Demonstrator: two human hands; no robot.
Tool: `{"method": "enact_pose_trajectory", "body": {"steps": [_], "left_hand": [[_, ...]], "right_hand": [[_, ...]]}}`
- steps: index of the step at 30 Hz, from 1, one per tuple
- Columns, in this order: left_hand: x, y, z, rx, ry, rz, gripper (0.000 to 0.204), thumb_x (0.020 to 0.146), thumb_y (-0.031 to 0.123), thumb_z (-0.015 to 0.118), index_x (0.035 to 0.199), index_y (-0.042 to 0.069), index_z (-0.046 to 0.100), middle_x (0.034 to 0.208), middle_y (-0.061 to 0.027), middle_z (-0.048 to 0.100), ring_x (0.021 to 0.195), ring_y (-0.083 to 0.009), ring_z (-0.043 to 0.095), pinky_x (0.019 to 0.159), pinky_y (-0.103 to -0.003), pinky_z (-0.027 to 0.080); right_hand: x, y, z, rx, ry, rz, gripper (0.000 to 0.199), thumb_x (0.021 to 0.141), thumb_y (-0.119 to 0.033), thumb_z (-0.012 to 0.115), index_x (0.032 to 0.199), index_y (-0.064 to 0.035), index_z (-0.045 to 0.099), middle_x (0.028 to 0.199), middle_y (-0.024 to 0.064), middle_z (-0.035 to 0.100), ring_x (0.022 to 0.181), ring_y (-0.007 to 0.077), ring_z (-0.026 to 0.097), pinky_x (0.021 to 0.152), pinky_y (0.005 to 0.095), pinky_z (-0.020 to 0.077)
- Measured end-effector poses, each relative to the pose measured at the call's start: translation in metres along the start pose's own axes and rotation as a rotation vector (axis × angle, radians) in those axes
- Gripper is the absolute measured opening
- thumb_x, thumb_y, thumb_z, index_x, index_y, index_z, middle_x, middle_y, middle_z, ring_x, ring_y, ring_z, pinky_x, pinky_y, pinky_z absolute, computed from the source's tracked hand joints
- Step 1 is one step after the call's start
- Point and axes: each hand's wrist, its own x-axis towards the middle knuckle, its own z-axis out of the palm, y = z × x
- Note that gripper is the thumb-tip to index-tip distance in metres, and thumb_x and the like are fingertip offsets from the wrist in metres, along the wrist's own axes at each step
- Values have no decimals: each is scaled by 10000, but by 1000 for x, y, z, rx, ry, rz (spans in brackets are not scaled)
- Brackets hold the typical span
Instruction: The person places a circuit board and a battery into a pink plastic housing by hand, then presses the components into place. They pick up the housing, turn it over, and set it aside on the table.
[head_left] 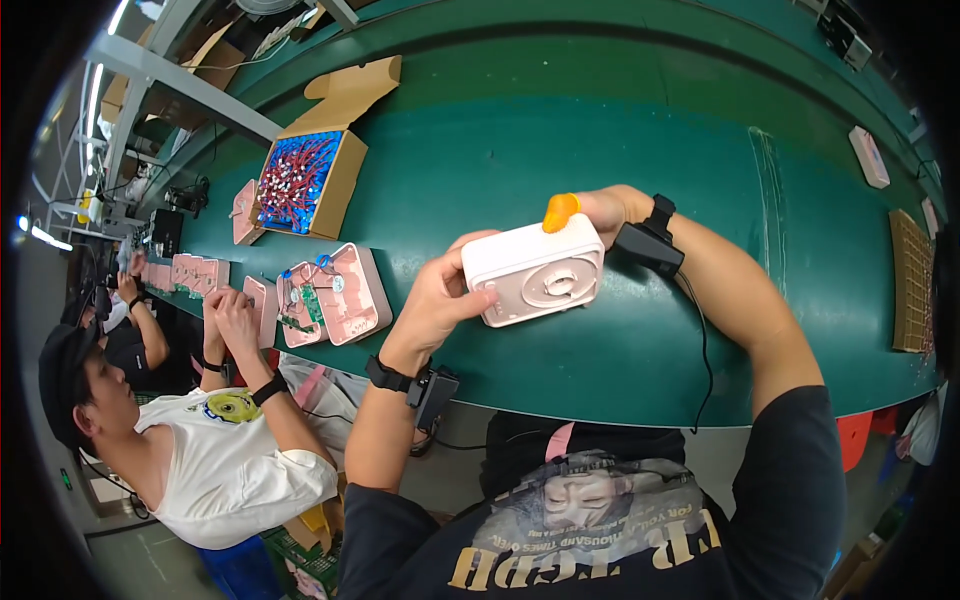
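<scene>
Above the bench I hold a pale pink and white plastic housing (pixel 507 297), a rounded box whose face has a round recess with a raised hub. My left hand (pixel 437 300) grips its left end, with the thumb on the face and the fingers wrapped round behind. At the upper right corner, my right hand (pixel 603 208) has a finger wearing an orange finger cot (pixel 561 212) pressed on the top edge. The other fingers of that hand are mostly hidden behind the housing.
Left of me on the green bench (pixel 560 130) lie open pink housings (pixel 352 295) with wires and circuit boards. An open carton (pixel 340 185) holds blue parts with red wires. A co-worker (pixel 240 430) sits at left. A brown tray (pixel 910 285) stands far right.
</scene>
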Motion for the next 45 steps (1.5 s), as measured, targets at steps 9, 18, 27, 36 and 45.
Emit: {"method": "enact_pose_trajectory", "body": {"steps": [9,18,27,36,45], "left_hand": [[-7,0,-5,15,76,-41,668,857,193,872,1421,-72,629,1580,-85,519,1371,-221,589,1190,-377,445],[-14,5,-6,13,33,-100,822,805,70,886,1534,-34,522,1468,-86,620,1373,-202,596,1198,-372,436],[-16,0,-6,-21,97,-114,768,777,-10,869,1480,-18,559,1425,-84,657,1334,-190,626,1170,-360,464],[-19,7,0,-11,81,-117,816,743,-92,816,1502,-10,528,1444,-82,637,1350,-191,612,1183,-368,458],[-24,4,2,19,123,-99,816,749,-93,787,1512,-4,512,1440,-75,625,1371,-189,591,1190,-367,449]], "right_hand": [[16,13,-11,169,-106,-71,614,1076,-398,581,1363,138,666,1444,251,674,1246,278,710,1075,396,570],[21,8,-2,43,-90,-10,729,1039,-498,584,1465,93,593,1475,242,650,1259,290,702,1058,432,577],[23,13,-4,204,-119,-35,594,1070,-358,554,1349,154,668,1420,263,685,1230,286,720,1048,391,588],[24,15,-3,192,-94,-59,606,1085,-371,540,1374,149,656,1447,263,668,1244,288,713,1062,395,583],[25,20,-4,182,-159,-87,609,1095,-384,554,1384,143,652,1460,260,660,1270,284,702,1083,393,571]]}}
